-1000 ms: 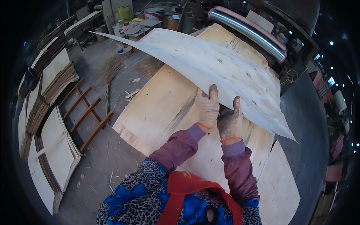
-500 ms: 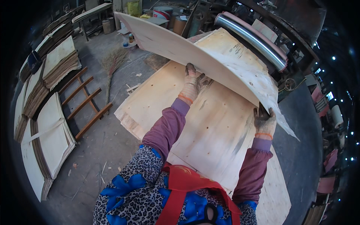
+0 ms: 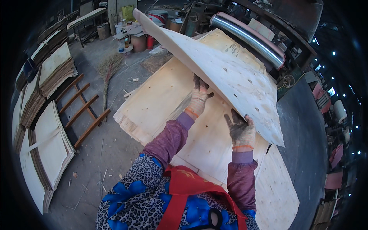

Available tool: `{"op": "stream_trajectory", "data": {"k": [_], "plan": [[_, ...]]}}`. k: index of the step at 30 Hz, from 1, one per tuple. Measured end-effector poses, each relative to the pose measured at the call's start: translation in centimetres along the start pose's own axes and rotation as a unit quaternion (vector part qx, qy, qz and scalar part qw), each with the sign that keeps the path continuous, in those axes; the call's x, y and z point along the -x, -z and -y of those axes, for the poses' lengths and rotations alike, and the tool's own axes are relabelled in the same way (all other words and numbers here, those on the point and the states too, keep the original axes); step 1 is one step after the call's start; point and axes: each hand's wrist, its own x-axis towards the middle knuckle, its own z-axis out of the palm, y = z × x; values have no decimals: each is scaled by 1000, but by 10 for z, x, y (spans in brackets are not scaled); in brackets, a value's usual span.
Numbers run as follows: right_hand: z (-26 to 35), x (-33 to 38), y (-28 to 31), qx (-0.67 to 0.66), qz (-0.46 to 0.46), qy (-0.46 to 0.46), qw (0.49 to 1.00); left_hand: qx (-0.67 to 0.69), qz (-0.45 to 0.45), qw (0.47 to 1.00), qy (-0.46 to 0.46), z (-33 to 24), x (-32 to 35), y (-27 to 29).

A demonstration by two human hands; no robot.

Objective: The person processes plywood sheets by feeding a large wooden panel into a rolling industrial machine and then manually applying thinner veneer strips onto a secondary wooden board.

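Observation:
A large, thin wood veneer sheet (image 3: pixel 230 73) is raised at a slant and curved, over a flat stack of pale wood sheets (image 3: pixel 153 99). My left hand (image 3: pixel 199 99), in a dirty work glove, has its fingers up at the raised sheet's lower edge, partly hidden by it, and its thumb apart. Farther right along that edge is my gloved right hand (image 3: pixel 242 132). Its darkened fingers are spread; one overlaps the sheet's face and the others stand to the left of the edge.
Beyond the stack lies a shiny metal roller (image 3: pixel 249 38) in a machine frame. On the left floor are a wooden rack (image 3: pixel 86 109), a straw broom (image 3: pixel 107 69) and piled veneer sheets (image 3: pixel 53 134). A red cylinder (image 3: pixel 150 42) and several tubs stand at the back.
The raised sheet has shifted and tilted, now showing more of its upper face. My right hand has moved left from the sheet's right corner, its fingers spreading. My left hand has come slightly nearer.

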Motion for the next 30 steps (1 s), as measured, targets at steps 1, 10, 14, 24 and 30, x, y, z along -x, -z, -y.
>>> {"op": "stream_trajectory", "data": {"k": [1,10,14,24,30], "plan": [[1,-4,3,-34,-5,11,999,6,-1,1000,-2,4,0,1],[38,-35,99,-75,-141,74,984,-294,245,885,-266,-28,56,55],[21,9,80,-45,6,40,998,-283,286,893,-202,-50,85,23],[-11,65,-20,63,-73,119,988,-51,494,867,-36,15,61,57],[58,75,23,374,-165,201,890,-266,400,826,294,-123,7,149]]}}
